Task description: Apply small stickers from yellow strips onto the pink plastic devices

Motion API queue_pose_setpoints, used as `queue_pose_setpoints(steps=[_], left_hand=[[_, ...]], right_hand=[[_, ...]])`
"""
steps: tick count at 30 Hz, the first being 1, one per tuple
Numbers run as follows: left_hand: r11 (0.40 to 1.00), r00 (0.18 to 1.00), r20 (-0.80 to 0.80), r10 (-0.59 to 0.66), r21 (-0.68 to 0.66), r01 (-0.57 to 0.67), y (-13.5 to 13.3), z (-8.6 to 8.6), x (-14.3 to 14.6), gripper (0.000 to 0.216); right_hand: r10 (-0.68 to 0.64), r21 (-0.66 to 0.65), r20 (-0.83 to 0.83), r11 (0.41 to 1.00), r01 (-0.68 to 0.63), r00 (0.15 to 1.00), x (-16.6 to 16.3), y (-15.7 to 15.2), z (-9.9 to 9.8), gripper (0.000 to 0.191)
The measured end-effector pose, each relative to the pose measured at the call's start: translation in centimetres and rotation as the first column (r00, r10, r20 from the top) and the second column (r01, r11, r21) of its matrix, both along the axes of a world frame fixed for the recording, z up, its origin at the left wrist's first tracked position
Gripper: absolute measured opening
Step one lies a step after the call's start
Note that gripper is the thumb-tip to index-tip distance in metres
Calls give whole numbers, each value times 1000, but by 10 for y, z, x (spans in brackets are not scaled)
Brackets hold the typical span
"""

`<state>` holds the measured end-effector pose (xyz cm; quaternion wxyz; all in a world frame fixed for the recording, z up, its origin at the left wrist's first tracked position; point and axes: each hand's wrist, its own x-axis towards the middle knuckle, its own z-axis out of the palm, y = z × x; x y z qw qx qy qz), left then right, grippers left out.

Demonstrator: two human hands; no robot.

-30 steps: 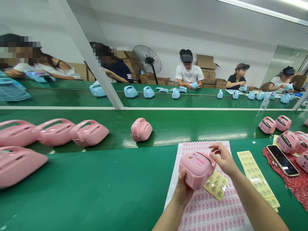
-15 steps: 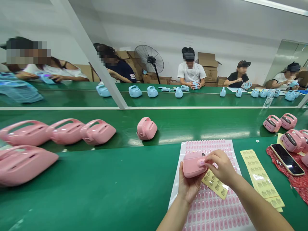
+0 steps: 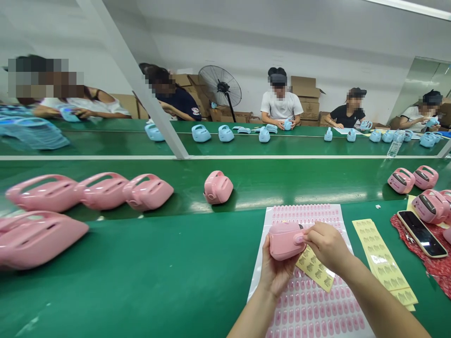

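Observation:
My left hand [image 3: 274, 274] is wrapped round a pink plastic case [image 3: 284, 241], holding it up over the sheet. The fingers of my right hand [image 3: 322, 241] are pinched at the case's right end, on a small oval pink sticker [image 3: 299, 238] lying against its surface. The fingertips partly cover that sticker. Below lies a white sheet of oval pink stickers [image 3: 320, 324], in rows. A small yellow label strip [image 3: 315, 270] rests on this sheet, partly under the hands.
Pink handled cases [image 3: 151, 192] line the belt at left, and others [image 3: 401, 180] stand at right. Yellow label sheets [image 3: 384, 263] lie right of my hand, near a phone [image 3: 421, 233] on red bubble wrap [image 3: 442, 277]. Across the belt, several co-workers handle blue cases [image 3: 200, 133].
The view has shifted slightly, so the surroundings sit a little further right. My right fingers have curled in closer at the sticker on the case; my left hand keeps its hold.

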<state>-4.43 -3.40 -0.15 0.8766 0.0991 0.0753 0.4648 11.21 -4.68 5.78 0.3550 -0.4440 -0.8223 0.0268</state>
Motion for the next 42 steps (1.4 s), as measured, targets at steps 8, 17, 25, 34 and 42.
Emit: queue_pose_setpoints(steps=[8, 17, 25, 34, 42], left_hand=[[996, 997, -44, 69, 53, -66, 0, 6, 0, 39], [935, 949, -172, 264, 287, -208, 10, -22, -9, 51], [797, 350, -724, 595, 587, -141, 5, -22, 1, 43], [452, 151, -536, 830, 807, 380, 6, -24, 3, 13], [393, 309, -533, 788, 821, 415, 6, -37, 7, 17]], right_hand=[[4, -156, -126, 987, -24, 992, 4, 3, 0, 21], [-389, -804, -570, 448, -391, 724, 8, 32, -23, 45], [-465, -711, -509, 702, -50, 724, 35, 69, -7, 29], [-813, -423, -126, 563, 710, 569, 129, 143, 3, 28], [-874, -360, -43, 465, 809, 483, 169, 141, -14, 46]])
